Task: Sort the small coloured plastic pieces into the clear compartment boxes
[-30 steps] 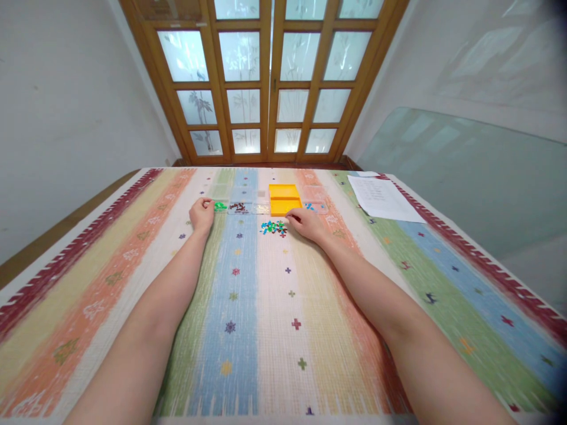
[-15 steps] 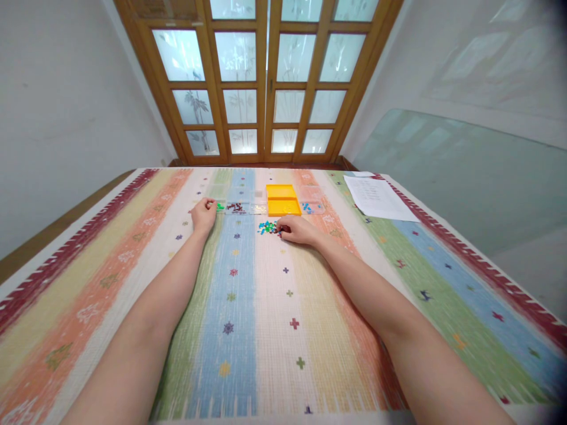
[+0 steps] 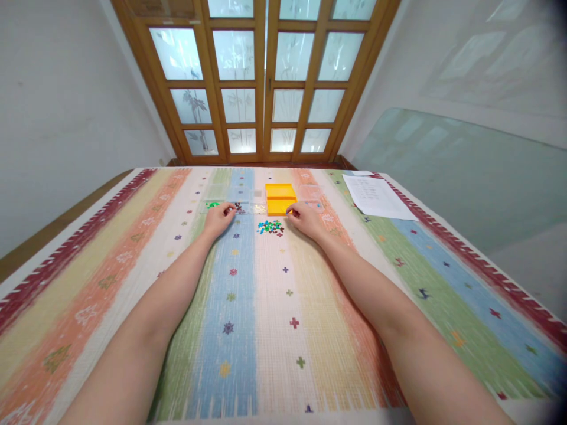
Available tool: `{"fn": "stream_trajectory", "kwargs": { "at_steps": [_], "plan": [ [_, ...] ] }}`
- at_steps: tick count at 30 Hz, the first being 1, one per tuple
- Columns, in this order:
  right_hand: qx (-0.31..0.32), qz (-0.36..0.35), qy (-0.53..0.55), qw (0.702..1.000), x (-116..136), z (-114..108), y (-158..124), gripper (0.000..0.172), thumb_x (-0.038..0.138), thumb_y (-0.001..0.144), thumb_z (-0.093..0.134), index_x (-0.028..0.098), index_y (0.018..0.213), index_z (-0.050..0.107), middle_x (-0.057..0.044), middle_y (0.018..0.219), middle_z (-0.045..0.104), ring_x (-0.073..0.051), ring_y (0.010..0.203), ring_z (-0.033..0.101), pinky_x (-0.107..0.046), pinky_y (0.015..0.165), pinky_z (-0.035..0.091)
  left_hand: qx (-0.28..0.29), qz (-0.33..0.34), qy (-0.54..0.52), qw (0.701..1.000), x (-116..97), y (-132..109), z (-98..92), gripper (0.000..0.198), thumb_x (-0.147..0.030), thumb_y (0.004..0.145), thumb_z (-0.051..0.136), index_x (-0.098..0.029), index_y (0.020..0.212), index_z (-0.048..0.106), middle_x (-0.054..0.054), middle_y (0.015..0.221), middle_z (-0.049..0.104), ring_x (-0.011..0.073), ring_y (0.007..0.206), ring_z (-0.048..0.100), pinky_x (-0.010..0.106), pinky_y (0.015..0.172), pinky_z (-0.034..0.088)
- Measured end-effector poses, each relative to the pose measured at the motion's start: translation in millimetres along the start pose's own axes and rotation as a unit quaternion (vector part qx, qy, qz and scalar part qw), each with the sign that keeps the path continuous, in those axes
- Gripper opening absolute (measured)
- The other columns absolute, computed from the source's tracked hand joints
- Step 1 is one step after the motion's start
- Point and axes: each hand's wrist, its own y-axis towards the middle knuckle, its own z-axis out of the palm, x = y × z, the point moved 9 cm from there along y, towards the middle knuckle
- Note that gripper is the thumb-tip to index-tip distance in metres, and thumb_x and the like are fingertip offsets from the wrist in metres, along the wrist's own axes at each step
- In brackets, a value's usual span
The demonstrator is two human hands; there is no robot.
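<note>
A small pile of tiny coloured pieces (image 3: 270, 226) lies on the striped cloth far out in front of me. Behind it stands a row of clear shallow trays (image 3: 254, 208); one holds green pieces (image 3: 212, 205), another dark red pieces (image 3: 240, 206). A yellow tray (image 3: 280, 199) sits in the row. My left hand (image 3: 219, 217) is curled, fingertips by the dark red pieces. My right hand (image 3: 303, 216) is curled too, fingertips pinched at the yellow tray's front right corner, just right of the pile. What either pinch holds is too small to see.
A printed sheet of paper (image 3: 376, 196) lies at the table's far right. A large glass pane (image 3: 465, 171) leans along the right wall. Wooden doors with frosted panes (image 3: 266, 82) stand behind the table. The striped cloth (image 3: 266, 324) covers the whole tabletop.
My left hand moved right, from the green pieces' tray to the dark red pieces. My right hand went into the pile, then drew back right to the yellow tray's corner.
</note>
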Motion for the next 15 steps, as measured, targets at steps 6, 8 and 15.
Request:
{"fn": "stream_trajectory", "kwargs": {
  "at_steps": [6,8,15],
  "plan": [
    [-0.139,0.130,-0.053,0.980,-62.4,-33.7,-3.4,0.018,0.020,0.084,0.056,0.020,0.093,0.070,-0.007,0.085,0.068,-0.023,0.079,0.058,-0.034,0.073,0.043,-0.001,0.014,0.003,1.000,-0.5,-0.5,2.1,0.027,-0.037,0.093,0.057,-0.022,0.102,0.077,0.004,0.079,0.071,0.0206,0.074,0.062,0.030,0.070,0.041],
    [-0.160,0.152,-0.057,0.974,-73.6,-38.2,-6.3,0.017,0.022,0.085,0.054,0.020,0.092,0.069,-0.009,0.086,0.069,-0.025,0.080,0.058,-0.036,0.074,0.045,0.001,0.015,0.007,1.000,-1.0,-0.8,2.4,0.027,-0.037,0.093,0.057,-0.022,0.103,0.077,0.004,0.080,0.072,0.0208,0.075,0.062,0.030,0.071,0.042],
    [-0.158,0.129,-0.063,0.977,-63.0,-34.4,-5.9,0.021,0.019,0.088,0.052,0.020,0.095,0.071,-0.011,0.094,0.070,-0.028,0.089,0.060,-0.040,0.082,0.047,0.029,0.041,0.020,0.999,-11.6,-3.3,9.4,0.026,-0.034,0.092,0.058,-0.022,0.104,0.077,0.003,0.082,0.073,0.0207,0.075,0.063,0.031,0.071,0.042]
  ]
}}
